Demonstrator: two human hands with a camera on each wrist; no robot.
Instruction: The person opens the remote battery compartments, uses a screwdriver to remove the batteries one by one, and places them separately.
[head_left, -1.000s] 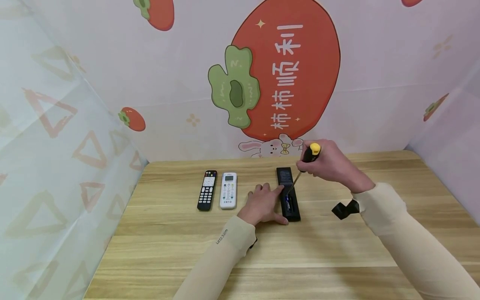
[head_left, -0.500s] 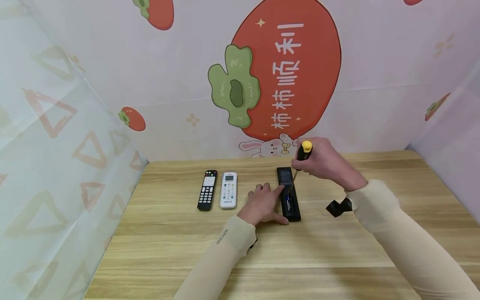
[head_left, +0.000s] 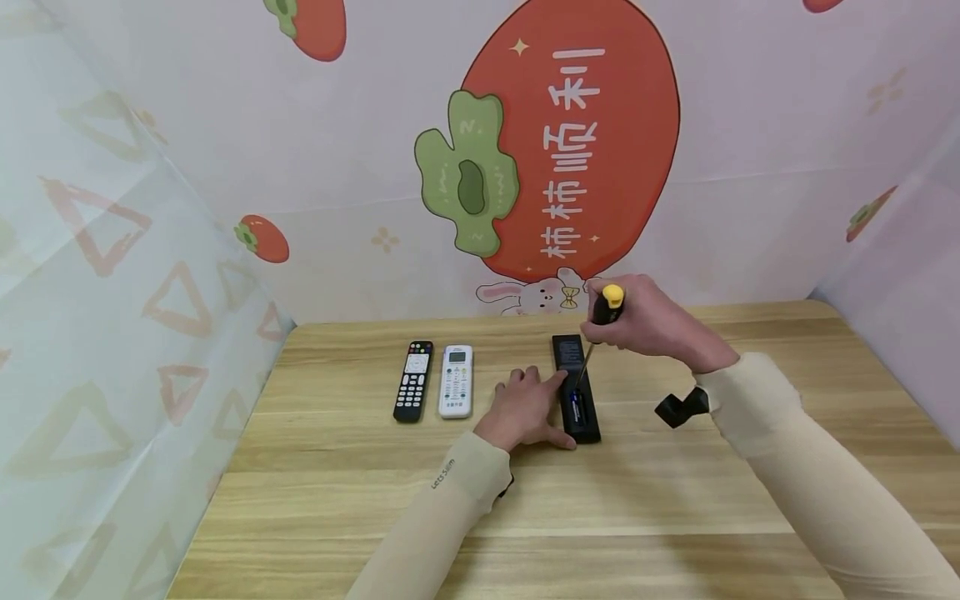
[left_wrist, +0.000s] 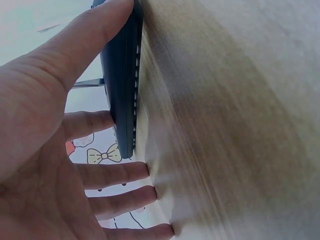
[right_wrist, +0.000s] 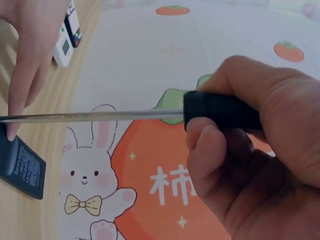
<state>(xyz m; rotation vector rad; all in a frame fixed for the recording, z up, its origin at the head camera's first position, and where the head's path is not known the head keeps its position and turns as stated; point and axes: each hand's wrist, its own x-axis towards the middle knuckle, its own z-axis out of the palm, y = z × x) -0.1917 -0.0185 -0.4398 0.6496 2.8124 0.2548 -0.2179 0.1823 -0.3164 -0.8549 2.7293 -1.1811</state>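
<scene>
A black remote control lies face down on the table, with a blue battery in its uncovered compartment. My left hand is spread beside it. Its thumb and index finger press on the remote, while the other fingertips touch the tabletop in the left wrist view. In my right hand is a screwdriver, gripped by its black and yellow handle. The shaft slants down into the compartment, close to the battery's upper end. In the right wrist view the tip is cut off by the frame edge.
To the left on the wooden table lie a black remote with a white panel and a white remote with a small screen. A printed backdrop rises behind the table's far edge. Black straps show at both wrists.
My right hand has moved slightly left and the screwdriver stands steeper than a second ago. The left hand and the remote have stayed in place.
</scene>
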